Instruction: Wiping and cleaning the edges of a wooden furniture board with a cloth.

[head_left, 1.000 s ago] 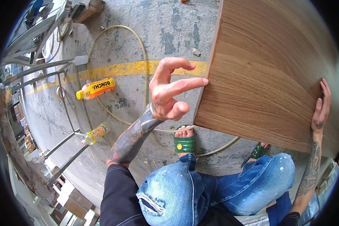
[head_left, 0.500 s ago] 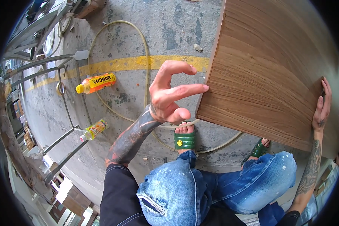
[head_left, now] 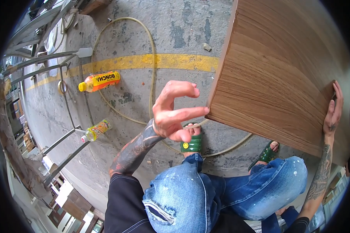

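A large brown wood-grain piece [head_left: 276, 77], shaped like a box or cabinet, stands in front of me on the right. My left hand [head_left: 175, 110] is open at its near left corner, fingers spread and bent. The index fingertip is at the edge there; whether it touches I cannot tell. My right hand [head_left: 333, 110] lies along the right edge of the piece with its fingers stretched out against it. A small dark spot shows beside those fingers, too small to make out. The far end of the piece runs out of view.
A pale hose [head_left: 153, 58] loops over the concrete floor, passing by my green sandal [head_left: 190, 144]. An orange drink bottle [head_left: 101, 81] and a clear bottle with a yellow label [head_left: 97, 131] lie to the left, beside a metal frame [head_left: 64, 97]. A yellow line [head_left: 175, 61] crosses the floor.
My left hand has moved down toward me along the left edge of the wood-grain piece, to its near corner. The right hand stays where it was.
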Action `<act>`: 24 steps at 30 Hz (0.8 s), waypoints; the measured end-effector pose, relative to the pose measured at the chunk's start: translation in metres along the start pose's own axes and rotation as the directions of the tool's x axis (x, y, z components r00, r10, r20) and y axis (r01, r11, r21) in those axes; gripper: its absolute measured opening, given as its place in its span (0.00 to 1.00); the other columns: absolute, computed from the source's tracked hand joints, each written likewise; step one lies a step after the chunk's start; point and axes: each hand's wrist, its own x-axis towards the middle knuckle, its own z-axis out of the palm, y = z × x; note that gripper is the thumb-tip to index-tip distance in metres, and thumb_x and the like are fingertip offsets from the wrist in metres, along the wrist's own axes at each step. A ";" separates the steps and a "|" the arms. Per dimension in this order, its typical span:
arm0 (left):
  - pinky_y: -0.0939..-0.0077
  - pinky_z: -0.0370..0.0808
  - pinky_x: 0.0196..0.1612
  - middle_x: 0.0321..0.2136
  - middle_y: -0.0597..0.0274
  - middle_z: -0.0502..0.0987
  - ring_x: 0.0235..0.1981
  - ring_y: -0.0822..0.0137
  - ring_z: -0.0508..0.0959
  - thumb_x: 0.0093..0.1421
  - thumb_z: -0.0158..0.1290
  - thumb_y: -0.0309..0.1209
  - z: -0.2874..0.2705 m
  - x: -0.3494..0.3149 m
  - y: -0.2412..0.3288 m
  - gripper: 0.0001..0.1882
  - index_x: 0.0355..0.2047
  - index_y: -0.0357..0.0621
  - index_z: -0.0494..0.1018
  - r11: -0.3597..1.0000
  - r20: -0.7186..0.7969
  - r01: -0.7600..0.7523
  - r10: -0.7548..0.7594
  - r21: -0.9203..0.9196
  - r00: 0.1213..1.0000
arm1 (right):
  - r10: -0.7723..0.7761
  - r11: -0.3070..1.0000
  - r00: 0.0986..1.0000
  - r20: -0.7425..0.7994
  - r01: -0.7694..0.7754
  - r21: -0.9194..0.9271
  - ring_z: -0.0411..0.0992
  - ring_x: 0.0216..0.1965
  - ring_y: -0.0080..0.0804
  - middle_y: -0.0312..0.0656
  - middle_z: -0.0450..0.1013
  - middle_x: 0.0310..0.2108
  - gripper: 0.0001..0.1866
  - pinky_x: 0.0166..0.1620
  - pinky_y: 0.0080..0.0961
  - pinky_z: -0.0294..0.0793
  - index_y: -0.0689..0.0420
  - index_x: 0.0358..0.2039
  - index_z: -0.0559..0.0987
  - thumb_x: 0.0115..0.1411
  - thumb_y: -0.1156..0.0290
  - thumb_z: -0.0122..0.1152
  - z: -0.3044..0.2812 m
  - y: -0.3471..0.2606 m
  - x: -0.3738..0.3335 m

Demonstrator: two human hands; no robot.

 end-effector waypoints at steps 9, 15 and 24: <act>0.58 0.77 0.44 0.41 0.48 0.75 0.42 0.54 0.78 0.63 0.46 0.67 0.004 -0.009 0.007 0.38 0.38 0.43 0.86 0.998 -0.081 0.050 -0.052 -0.026 0.995 | -0.009 1.000 1.000 0.002 0.009 -0.013 0.58 0.71 0.44 0.45 0.62 0.69 0.25 0.72 0.39 0.53 0.57 0.66 0.68 0.74 0.60 0.39 -0.011 0.001 0.004; 0.57 0.77 0.46 0.41 0.50 0.74 0.42 0.55 0.77 0.63 0.46 0.66 0.003 -0.013 0.010 0.37 0.39 0.43 0.86 0.999 -0.019 0.037 -0.037 0.001 0.999 | -0.002 1.000 1.000 -0.003 0.002 -0.006 0.58 0.71 0.44 0.45 0.62 0.69 0.26 0.72 0.39 0.53 0.56 0.66 0.68 0.74 0.58 0.39 -0.001 0.002 0.001; 0.53 0.79 0.47 0.42 0.50 0.72 0.43 0.54 0.76 0.63 0.45 0.68 0.016 -0.027 0.026 0.39 0.40 0.44 0.86 0.999 -0.145 0.020 -0.013 0.049 0.989 | -0.017 0.998 1.000 0.003 0.017 -0.067 0.57 0.71 0.43 0.44 0.62 0.69 0.26 0.72 0.39 0.53 0.55 0.66 0.68 0.75 0.56 0.38 -0.012 0.002 0.002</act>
